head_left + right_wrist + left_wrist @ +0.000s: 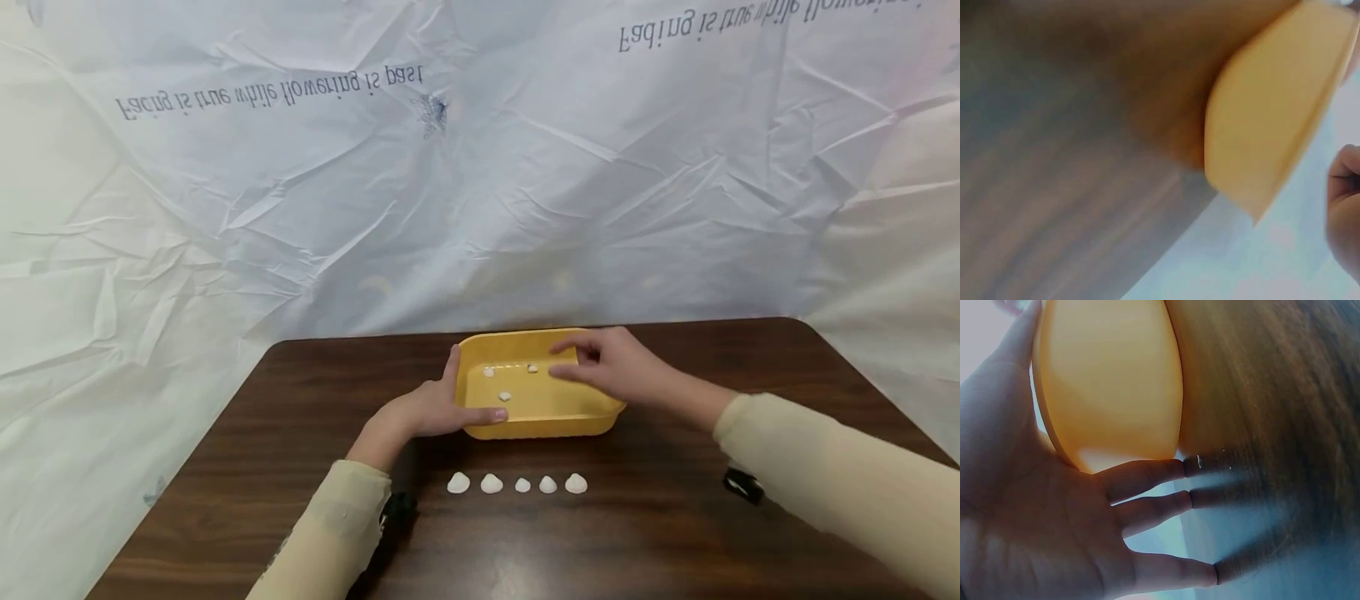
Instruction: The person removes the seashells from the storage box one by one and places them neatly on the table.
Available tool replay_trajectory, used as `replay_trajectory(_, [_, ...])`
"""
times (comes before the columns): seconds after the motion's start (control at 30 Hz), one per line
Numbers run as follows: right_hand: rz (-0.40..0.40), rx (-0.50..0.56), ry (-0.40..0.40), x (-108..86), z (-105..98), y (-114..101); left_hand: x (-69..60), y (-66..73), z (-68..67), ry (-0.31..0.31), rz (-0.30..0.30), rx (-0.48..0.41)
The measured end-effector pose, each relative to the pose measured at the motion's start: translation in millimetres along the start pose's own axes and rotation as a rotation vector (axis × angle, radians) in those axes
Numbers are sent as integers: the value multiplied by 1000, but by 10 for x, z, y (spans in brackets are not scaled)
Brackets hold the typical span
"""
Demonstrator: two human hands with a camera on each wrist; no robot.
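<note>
A yellow plastic basin (540, 427) stands near the table's far edge with 3 small pale shells (505, 397) lying apart on its floor. My left hand (431, 408) rests against its left end, thumb laid over the front rim. In the left wrist view, the other fingers (1147, 478) stretch straight and spread beside the basin wall (1116, 381). Above the basin's right half hovers my right hand (611, 362), thumb and forefinger parted, and nothing shows between them. Only part of the right hand (1346, 206) appears in the right wrist view.
Several white shells (522, 484) form a row on the dark wooden table (675, 517) in front of the basin. Behind the table hangs a wrinkled pale sheet (480, 208) with printed lettering. Dark straps sit at both sleeves.
</note>
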State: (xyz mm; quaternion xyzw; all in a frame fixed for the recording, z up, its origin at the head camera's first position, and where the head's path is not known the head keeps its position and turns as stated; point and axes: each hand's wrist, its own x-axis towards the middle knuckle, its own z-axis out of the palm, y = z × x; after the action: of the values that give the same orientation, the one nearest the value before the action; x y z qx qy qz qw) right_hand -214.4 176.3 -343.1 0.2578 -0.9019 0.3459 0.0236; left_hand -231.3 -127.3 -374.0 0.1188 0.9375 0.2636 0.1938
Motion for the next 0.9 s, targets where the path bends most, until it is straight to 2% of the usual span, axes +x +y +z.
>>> replay_trajectory(0.1, [225, 36, -38, 225, -31, 69, -10, -3, 10, -3, -6, -5])
replay_trajectory(0.2, [390, 50, -76, 373, 10, 153, -12, 8, 14, -3, 1, -9])
replay_trajectory(0.37, [474, -47, -165, 501, 118, 183, -7, 24, 12, -5, 3, -19])
replay_trajectory(0.53, [498, -212, -310, 519, 214, 154, 3, 13, 14, -12, 9, -31])
replay_trajectory(0.6, [471, -277, -353, 512, 258, 146, 9, 5, 17, -14, 13, -32])
replay_trajectory(0.67, [452, -306, -372, 516, 312, 135, 11, 0, 11, -12, 11, -27])
replay_trajectory(0.9, [297, -365, -392, 567, 494, 70, -13, -12, -15, -15, 2, -26])
